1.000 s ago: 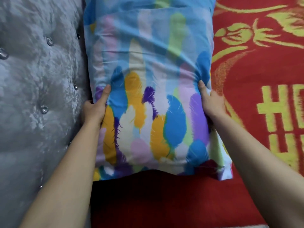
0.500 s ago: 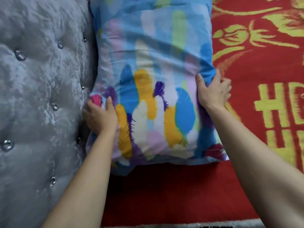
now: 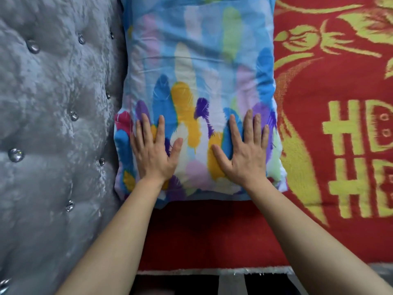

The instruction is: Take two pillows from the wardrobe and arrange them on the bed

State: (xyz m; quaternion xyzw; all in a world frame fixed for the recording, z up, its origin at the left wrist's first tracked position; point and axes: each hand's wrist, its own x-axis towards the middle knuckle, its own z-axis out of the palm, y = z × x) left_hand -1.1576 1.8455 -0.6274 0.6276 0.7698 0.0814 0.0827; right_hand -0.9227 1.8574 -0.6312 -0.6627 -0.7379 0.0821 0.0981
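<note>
A pillow point(image 3: 202, 67) in a blue case printed with coloured feathers lies flat on the red bed cover point(image 3: 212, 233). Its left long side rests against the grey tufted headboard point(image 3: 53, 124). My left hand point(image 3: 154, 154) lies palm down on the pillow's near left part, fingers spread. My right hand point(image 3: 244, 152) lies palm down on its near right part, fingers spread too. Neither hand grips anything. I see only one pillow.
The red cover carries yellow patterns and characters point(image 3: 350, 158) to the right of the pillow. The bed's near edge point(image 3: 212, 270) runs along the bottom, with dark floor below it. The headboard has shiny buttons point(image 3: 16, 155).
Both hands let go of the pillow's sides and came to rest flat on top of it. The pillow settled down against the headboard.
</note>
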